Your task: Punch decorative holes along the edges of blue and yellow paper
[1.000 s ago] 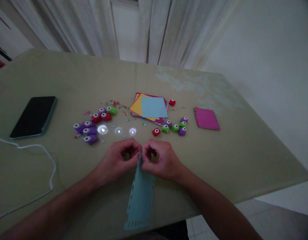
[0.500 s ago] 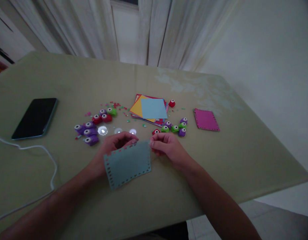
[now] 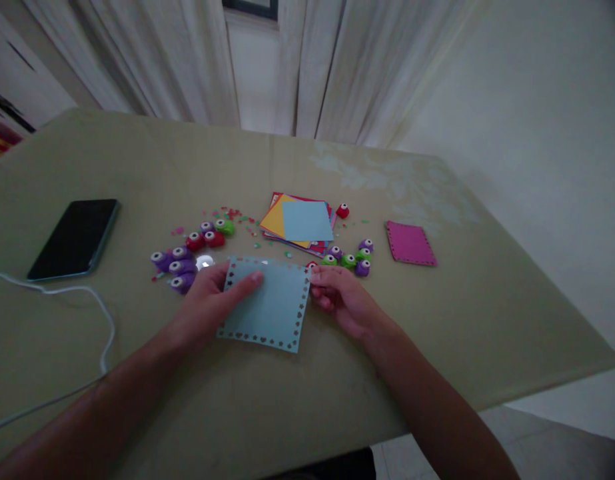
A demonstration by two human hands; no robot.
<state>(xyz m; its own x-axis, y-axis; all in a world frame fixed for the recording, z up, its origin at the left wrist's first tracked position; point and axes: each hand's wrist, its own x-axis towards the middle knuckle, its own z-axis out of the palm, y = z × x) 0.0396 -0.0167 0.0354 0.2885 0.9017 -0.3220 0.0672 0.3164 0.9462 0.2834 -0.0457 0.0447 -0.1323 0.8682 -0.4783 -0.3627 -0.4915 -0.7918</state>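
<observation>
A light blue square of paper [image 3: 270, 310] with small shapes punched along its edges is held up above the table. My left hand [image 3: 212, 297] grips its left side, thumb on the front and the other fingers hidden behind. At the upper right corner, my right hand [image 3: 344, 293] pinches the sheet between thumb and fingers. Just beyond the sheet sit small craft punches in purple, red and green: a left cluster [image 3: 182, 267] and a right group [image 3: 348, 260]. Part of a red punch [image 3: 312, 265] shows behind the right fingertips.
Coloured paper sheets [image 3: 307, 220] lie stacked mid-table, a red punch [image 3: 342, 211] beside them. A pink punched square [image 3: 411, 244] lies to the right. Paper bits [image 3: 232, 213] are scattered near the left cluster. Left are a dark-screened tablet [image 3: 74, 239] and a white cable [image 3: 104, 320].
The blue paper has turned from nearly edge-on to facing me and has been raised. My left hand has shifted onto its left side; my right hand has moved right to its corner.
</observation>
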